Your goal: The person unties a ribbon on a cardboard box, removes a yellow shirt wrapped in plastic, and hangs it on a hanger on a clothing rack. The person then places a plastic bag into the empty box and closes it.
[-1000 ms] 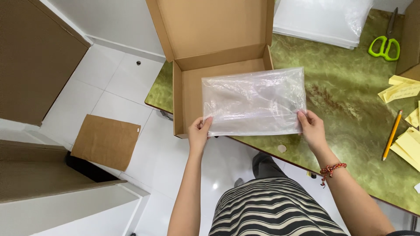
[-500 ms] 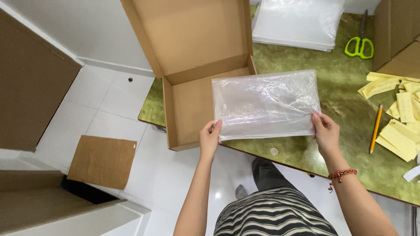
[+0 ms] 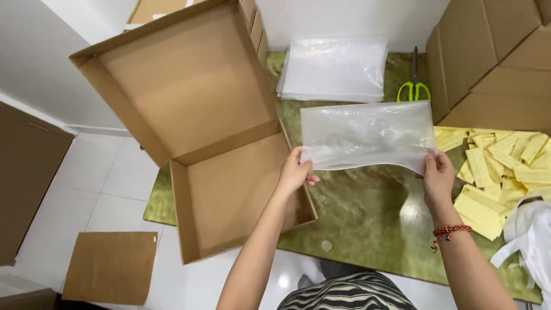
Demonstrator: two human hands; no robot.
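I hold a clear plastic bag [image 3: 367, 135] stretched flat above the green marbled table [image 3: 367, 218]. My left hand [image 3: 295, 171] pinches its lower left corner. My right hand [image 3: 438, 175], with a red bead bracelet on the wrist, pinches the lower right corner. An open brown cardboard box [image 3: 229, 195] with its lid raised sits at the table's left end, right beside my left hand. The box is empty inside.
A stack of clear bags [image 3: 336, 69] lies at the back, with green-handled scissors [image 3: 414, 86] to its right. Yellow paper slips [image 3: 499, 172] are heaped at the right beside closed cardboard boxes [image 3: 493, 63]. A flat cardboard sheet [image 3: 112, 267] lies on the white tiled floor.
The bag has been lifted higher and further right, away from over the box. The view has moved in closer and shifted, so more of the table's back shows.
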